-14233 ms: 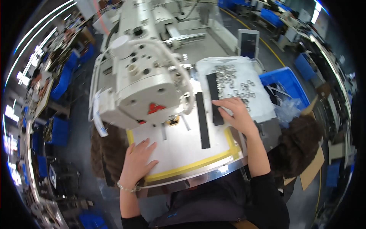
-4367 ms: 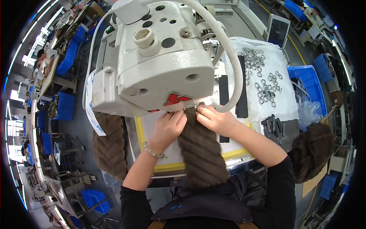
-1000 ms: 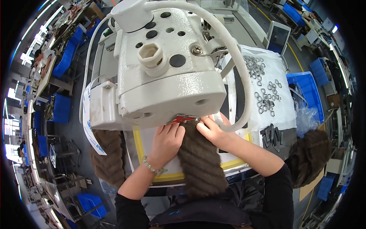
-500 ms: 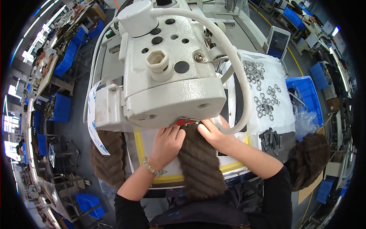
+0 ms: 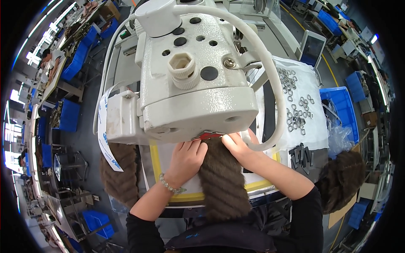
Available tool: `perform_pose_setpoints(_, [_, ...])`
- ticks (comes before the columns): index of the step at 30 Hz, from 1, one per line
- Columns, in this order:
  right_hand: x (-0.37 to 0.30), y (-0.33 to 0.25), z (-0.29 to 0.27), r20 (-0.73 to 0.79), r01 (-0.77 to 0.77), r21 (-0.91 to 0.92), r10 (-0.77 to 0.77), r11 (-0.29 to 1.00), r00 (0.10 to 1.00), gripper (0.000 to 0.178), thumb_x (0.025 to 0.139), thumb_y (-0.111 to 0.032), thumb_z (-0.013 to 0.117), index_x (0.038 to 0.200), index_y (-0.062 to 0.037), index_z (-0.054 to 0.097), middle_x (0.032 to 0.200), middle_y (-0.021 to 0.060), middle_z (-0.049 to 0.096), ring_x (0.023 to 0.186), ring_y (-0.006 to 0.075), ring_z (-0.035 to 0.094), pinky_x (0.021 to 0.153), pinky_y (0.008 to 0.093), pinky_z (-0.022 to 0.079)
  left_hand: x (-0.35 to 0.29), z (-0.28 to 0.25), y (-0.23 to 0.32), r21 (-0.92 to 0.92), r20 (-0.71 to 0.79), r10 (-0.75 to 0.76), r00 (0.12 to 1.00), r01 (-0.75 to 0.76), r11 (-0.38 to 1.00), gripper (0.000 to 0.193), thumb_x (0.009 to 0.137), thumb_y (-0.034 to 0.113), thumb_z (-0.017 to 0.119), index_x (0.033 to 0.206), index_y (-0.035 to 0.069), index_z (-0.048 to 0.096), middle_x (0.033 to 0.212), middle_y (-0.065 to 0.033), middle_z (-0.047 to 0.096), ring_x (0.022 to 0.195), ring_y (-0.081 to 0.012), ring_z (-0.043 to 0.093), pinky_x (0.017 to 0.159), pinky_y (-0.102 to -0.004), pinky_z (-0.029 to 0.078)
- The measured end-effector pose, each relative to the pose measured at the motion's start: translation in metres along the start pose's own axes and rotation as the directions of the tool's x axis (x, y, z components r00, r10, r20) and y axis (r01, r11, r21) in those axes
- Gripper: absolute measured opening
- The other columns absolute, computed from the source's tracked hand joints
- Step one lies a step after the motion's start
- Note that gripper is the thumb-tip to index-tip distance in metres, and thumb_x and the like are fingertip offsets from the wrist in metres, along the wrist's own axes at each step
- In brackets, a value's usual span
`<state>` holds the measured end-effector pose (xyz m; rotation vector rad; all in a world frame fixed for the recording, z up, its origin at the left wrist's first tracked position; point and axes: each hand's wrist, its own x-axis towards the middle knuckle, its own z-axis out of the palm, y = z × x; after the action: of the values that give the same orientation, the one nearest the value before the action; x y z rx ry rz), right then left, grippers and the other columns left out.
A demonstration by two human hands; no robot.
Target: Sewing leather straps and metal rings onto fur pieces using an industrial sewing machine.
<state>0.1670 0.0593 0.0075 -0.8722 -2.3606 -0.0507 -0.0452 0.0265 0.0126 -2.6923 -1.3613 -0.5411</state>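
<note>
A strip of brown striped fur (image 5: 223, 181) runs from beneath the white sewing machine head (image 5: 198, 107) down toward my lap. At its far end my left hand (image 5: 188, 158) is closed against the left edge, thumb side on the fur. My right hand (image 5: 239, 147) grips the opposite edge, its thumb and fingers reaching under the head. The fingertips of both hands are partly hidden by the machine, as are the needle and whatever lies beneath it. A small red part (image 5: 209, 135) shows at the head's lower edge.
On a white cloth (image 5: 312, 130) at the right lie many metal rings (image 5: 297, 114), with black strips (image 5: 301, 158) nearer me. More brown fur hangs at the left (image 5: 120, 177) and right (image 5: 344, 181). A blue bin (image 5: 344, 109) stands beyond the cloth. A white cable (image 5: 280, 92) loops beside the head.
My view has shifted slightly, so the machine head appears a little further right. Both hands keep their hold at the fur's far end, with hardly any movement.
</note>
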Motion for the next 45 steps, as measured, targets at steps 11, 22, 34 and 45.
perform_pose_setpoints(11, [-0.005, -0.004, -0.009, 0.186, 0.087, -0.214, -0.047, 0.973, 0.981, 0.018, 0.072, -0.012, 0.060, 0.089, -0.0085, 0.062, 0.087, 0.0058, 0.061, 0.078, 0.0161, 0.058, 0.064, 0.0283, 0.041, 0.008, -0.016, 0.004, 0.002, 0.098, 0.045, 0.994, -0.046, 0.999, 0.009, 0.075, 0.006, 0.056, 0.084, 0.004, 0.056, 0.111, -0.0152, 0.063, 0.105, -0.0278, 0.058, 0.094, -0.0414, 0.043])
perform_pose_setpoints(22, [-0.058, -0.056, -0.043, 0.376, 0.083, -0.236, 0.012, 0.968, 0.926, 0.050, 0.082, -0.017, 0.055, 0.127, 0.0056, 0.053, 0.136, 0.0229, 0.051, 0.115, 0.0292, 0.056, 0.094, 0.0370, 0.045, -0.019, -0.026, 0.047, -0.239, 0.341, 0.122, 0.932, -0.039, 0.970, 0.082, 0.078, 0.051, 0.069, 0.143, 0.009, 0.041, 0.147, -0.0227, 0.037, 0.137, -0.0361, 0.034, 0.108, -0.0517, 0.032])
perform_pose_setpoints(34, [-0.122, 0.007, -0.135, -0.107, -0.847, -0.177, 0.846, 0.501, 0.523, 0.028, 0.074, -0.004, 0.071, 0.101, -0.0026, 0.063, 0.098, 0.0121, 0.059, 0.092, 0.0340, 0.058, 0.081, 0.0403, 0.046, -0.027, -0.023, 0.049, -0.236, 0.405, 0.124, 0.906, -0.027, 0.971, 0.082, 0.078, 0.052, 0.069, 0.145, 0.017, 0.040, 0.154, -0.0206, 0.025, 0.143, -0.0357, 0.023, 0.113, -0.0554, 0.021])
perform_pose_setpoints(45, [-0.129, 0.015, -0.137, -0.002, -0.904, 0.105, 0.909, 0.414, 0.416, 0.028, 0.077, 0.004, 0.065, 0.105, -0.0009, 0.064, 0.088, 0.0145, 0.065, 0.078, 0.0290, 0.065, 0.073, 0.0358, 0.052, -0.020, -0.035, 0.054, -0.149, 0.393, 0.132, 0.910, -0.079, 0.986, 0.072, 0.080, 0.048, 0.069, 0.141, 0.015, 0.047, 0.146, -0.0183, 0.039, 0.138, -0.0315, 0.035, 0.112, -0.0509, 0.028])
